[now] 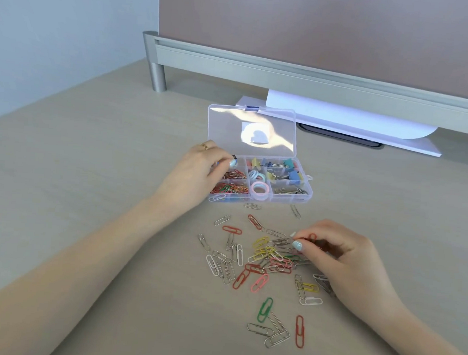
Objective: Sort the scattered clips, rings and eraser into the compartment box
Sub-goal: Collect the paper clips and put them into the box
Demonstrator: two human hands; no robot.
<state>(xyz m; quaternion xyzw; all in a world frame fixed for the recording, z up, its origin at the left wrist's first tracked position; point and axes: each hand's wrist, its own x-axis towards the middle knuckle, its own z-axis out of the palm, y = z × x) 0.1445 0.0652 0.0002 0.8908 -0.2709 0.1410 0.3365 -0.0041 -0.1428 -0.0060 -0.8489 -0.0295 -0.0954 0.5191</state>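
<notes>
- My left hand (200, 170) is reaching over the left end of the box (260, 178), its fingers curled and pinching something small and dark; I cannot tell what.
- My right hand (340, 256) is pinching a red clip (311, 238) at the pile's edge.
- The other clips (261, 263) are lying scattered on the counter (92, 170) just before the box.
- The rings (258, 189) are sitting in its middle compartments, lid (251, 130) standing open.

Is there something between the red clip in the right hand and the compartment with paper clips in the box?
The right hand pinches a red clip. The box lies open, but the left hand rests over its paper-clip compartments, partly covering them.
</notes>
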